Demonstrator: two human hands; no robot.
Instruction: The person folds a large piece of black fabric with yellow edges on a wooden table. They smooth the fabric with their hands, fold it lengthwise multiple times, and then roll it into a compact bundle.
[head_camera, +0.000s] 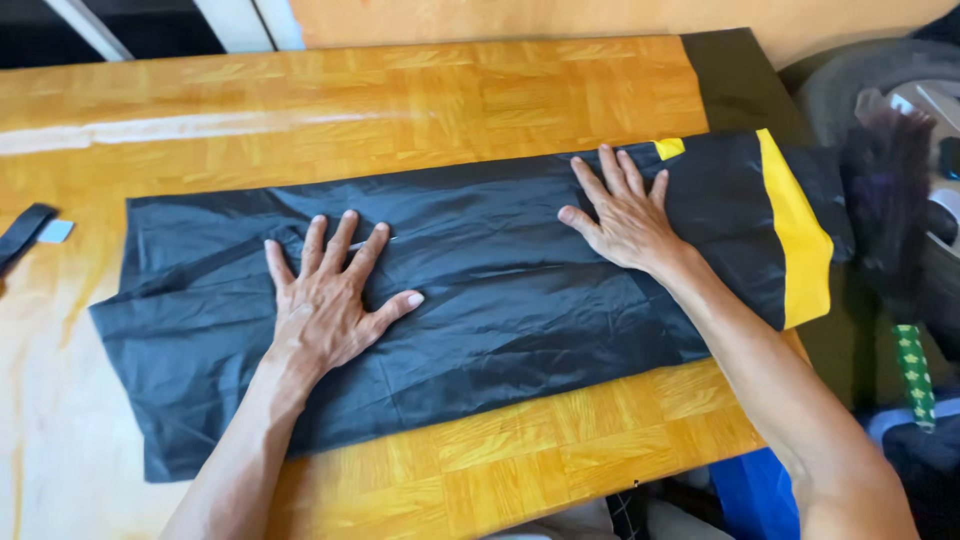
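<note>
Black plastic bag (480, 290) with a yellow band (800, 240) at its right end lies flat along a wooden parquet table (300, 100), stretched from left of centre to the table's right edge, where the banded end overhangs slightly. Left hand (325, 300) is flat on the bag's left-middle, fingers spread, palm down, gripping nothing. Right hand (625, 215) is the same on the right-middle, just beside the yellow band, fingers splayed and pressing, not grasping. Bag looks folded lengthwise into a long strip; creases show between the hands. Step in hand, as I judge it: smoothing and pressing the strip flat. Next move likely calls for both palms kept low and swept outward evenly so trapped air leaves and the thin film does not bunch or slide on the slick tabletop. Small dark strap (22, 232) and pale tag (55, 231) sit at the far left edge, well apart. Feather duster (890, 200) with a green handle hangs off right, near the banded end.
</note>
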